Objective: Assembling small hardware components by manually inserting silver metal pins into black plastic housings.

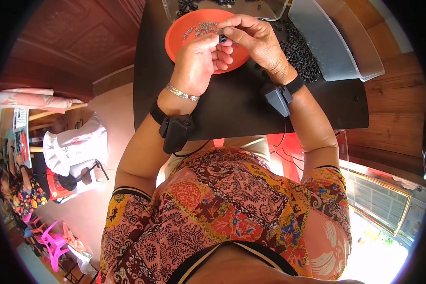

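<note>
Above an orange plastic bowl my two hands meet, fingertips close together. My left hand pinches a small black part with a round opening between thumb and forefinger, its other fingers curled. My right hand has thumb and forefinger pressed together at the top of that part; whatever is between them is too small to make out. Inside the bowl lie many small grey metal pieces. Beside my right wrist, a heap of small black parts is spread over the dark table.
A translucent plastic bin lies at the table's right, next to the black heap. At the far edge stands a clear tray with more black parts. Off to the left are a white sack, a pink stool and another person.
</note>
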Tool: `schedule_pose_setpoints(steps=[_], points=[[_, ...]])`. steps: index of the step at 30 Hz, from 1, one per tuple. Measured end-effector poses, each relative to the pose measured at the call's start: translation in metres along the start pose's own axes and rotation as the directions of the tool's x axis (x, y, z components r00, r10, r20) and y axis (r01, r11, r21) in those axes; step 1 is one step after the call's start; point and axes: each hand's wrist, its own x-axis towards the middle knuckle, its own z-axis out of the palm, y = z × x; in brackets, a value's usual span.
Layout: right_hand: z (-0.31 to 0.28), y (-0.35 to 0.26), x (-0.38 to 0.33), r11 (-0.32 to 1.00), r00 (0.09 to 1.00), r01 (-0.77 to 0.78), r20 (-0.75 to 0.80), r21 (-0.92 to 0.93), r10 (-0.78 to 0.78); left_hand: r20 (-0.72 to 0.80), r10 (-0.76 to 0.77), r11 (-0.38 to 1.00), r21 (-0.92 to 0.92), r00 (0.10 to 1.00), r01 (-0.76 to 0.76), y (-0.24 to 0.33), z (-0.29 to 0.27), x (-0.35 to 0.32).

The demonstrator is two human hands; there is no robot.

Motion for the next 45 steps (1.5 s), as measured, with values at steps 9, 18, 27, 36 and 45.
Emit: schedule_pose_setpoints(steps=[9,18,27,36,45], points=[[0.003,0.001,-0.003,0.994,0.994,0.109,0.007,-0.031,-0.108,0.007,-0.011,0.999,-0.036,1.000,0.011,0.000,0.000,0.001],[0.004,-0.006,-0.004,0.977,0.984,0.172,0.076,-0.123,-0.163,0.030,0.019,0.996,-0.088,0.999,-0.016,0.000,-0.004,0.001],[0.007,-0.009,-0.004,0.946,0.975,0.221,0.081,-0.238,-0.208,0.062,0.032,0.997,-0.075,0.998,-0.027,0.003,-0.003,0.000],[0.001,-0.003,-0.002,0.929,0.964,0.265,0.077,-0.259,-0.254,0.087,0.084,0.996,0.033,0.993,-0.088,0.003,-0.004,0.003],[-0.031,-0.018,0.007,0.820,0.973,0.221,0.064,-0.528,-0.221,0.110,0.063,0.998,0.023,0.992,-0.066,0.005,-0.004,0.000]])
